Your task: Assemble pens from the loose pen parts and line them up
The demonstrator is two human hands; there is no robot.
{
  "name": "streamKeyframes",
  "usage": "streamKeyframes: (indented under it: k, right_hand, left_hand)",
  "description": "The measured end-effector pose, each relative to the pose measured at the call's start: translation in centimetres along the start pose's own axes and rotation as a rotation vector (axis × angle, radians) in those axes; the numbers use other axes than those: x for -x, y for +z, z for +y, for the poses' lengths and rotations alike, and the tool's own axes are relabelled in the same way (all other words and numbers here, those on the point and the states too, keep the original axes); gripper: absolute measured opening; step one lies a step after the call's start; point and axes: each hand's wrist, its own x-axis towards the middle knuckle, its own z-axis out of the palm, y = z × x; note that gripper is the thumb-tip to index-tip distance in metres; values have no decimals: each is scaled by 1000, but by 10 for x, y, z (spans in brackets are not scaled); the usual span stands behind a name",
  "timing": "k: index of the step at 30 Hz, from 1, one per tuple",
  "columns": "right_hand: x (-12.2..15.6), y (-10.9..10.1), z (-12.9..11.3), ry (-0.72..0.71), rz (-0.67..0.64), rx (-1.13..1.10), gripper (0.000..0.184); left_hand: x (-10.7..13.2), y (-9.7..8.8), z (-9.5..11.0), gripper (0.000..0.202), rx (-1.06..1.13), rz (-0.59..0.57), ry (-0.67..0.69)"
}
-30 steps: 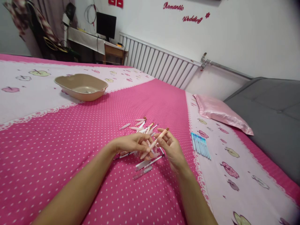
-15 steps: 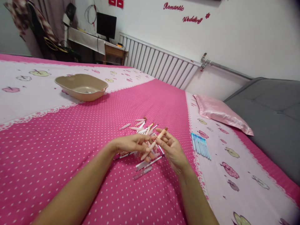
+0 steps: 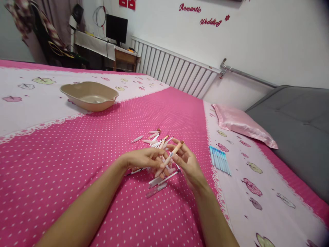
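Note:
A pale peach pen (image 3: 170,157) with an orange-brown end lies slantwise between my two hands, just above a loose pile of pens. My left hand (image 3: 149,159) grips its lower part between thumb and fingers. Around its upper part close the thumb and fingers of my right hand (image 3: 187,164). Beneath and behind the hands spread several pink, white and clear pens (image 3: 156,140), some hidden by my fingers. A clear pinkish pen (image 3: 156,190) rests at the near side of the pile.
A row of blue pens (image 3: 220,160) lies side by side on the right. The beige plastic basin (image 3: 89,97) stands at the far left on the polka-dot bedspread (image 3: 97,151). A pink pillow (image 3: 243,124) lies by the grey headboard (image 3: 295,127).
The peach pen has turned slightly, so dark printing now shows on its barrel. The fingers of my right hand have shifted a little along it; my left hand has barely moved.

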Motion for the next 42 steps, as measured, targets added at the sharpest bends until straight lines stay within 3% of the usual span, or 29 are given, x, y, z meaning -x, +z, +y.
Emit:
streamKeyframes:
  k: [4, 9, 16, 20, 26, 29, 36, 42]
  right_hand:
    - [2, 0, -4, 44, -95, -107, 58]
    - [0, -2, -1, 65, -61, -77, 56]
    - [-3, 0, 4, 69, 55, 6, 51]
    - [-2, 1, 2, 55, 27, -21, 49]
    - [1, -2, -4, 70, -83, -99, 57]
    - [0, -3, -2, 72, -53, -52, 55]
    - [-2, 0, 2, 47, 47, -5, 45]
    - [0, -1, 0, 74, -31, -61, 47]
  left_hand:
    - [1, -2, -1, 34, 9, -13, 16]
    - [1, -2, -1, 61, 27, -34, 13]
    - [1, 0, -2, 37, 20, -24, -6]
    - [1, -1, -2, 32, 10, -27, 3]
    - [2, -1, 1, 42, 0, -26, 19]
    - [2, -1, 1, 50, 1, -43, 15]
    - [1, -1, -2, 31, 3, -39, 21]
    - [1, 2, 5, 50, 18, -115, 19]
